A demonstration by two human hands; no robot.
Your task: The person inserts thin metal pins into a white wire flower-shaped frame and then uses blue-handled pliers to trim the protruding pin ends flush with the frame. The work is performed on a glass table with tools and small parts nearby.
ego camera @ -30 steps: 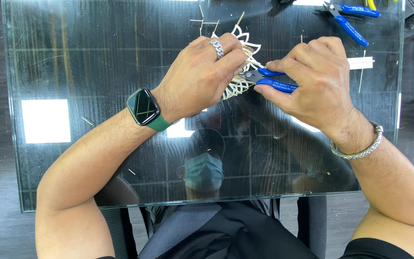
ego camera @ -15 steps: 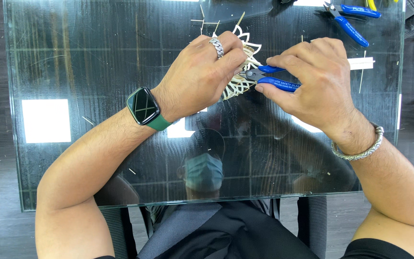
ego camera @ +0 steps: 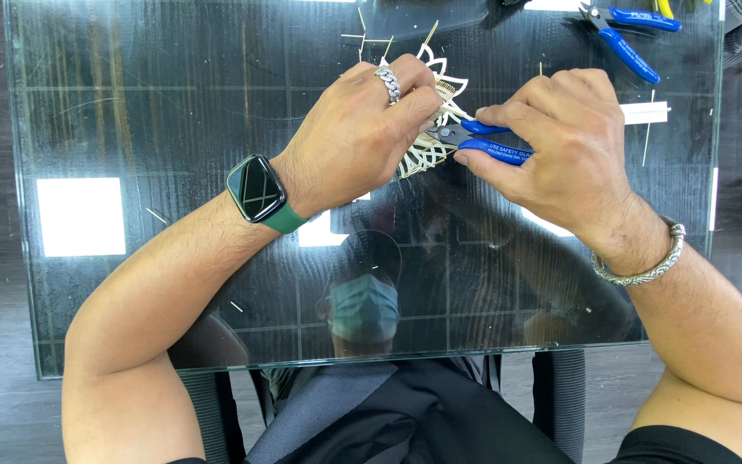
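My left hand [ego camera: 354, 137], with a ring and a green-strapped watch, presses down on a pale laser-cut wooden piece with petal-shaped openwork [ego camera: 435, 129] lying on the glass table [ego camera: 130, 129]. Most of the piece is hidden under the fingers. My right hand [ego camera: 560, 146], a silver bracelet at its wrist, grips small blue-handled flush cutters [ego camera: 478, 139]. Their dark jaws point left and sit against the edge of the wooden piece, close to my left fingertips.
A second pair of blue-handled pliers [ego camera: 624, 34] lies at the far right corner. A pale flat strip [ego camera: 646, 112] rests right of my right hand. Thin wooden offcuts [ego camera: 362, 34] are scattered on the glass. The table's edges drop to a dark floor.
Both hands stay in place over the wooden piece; my right hand has shifted the cutters only slightly at its edge.
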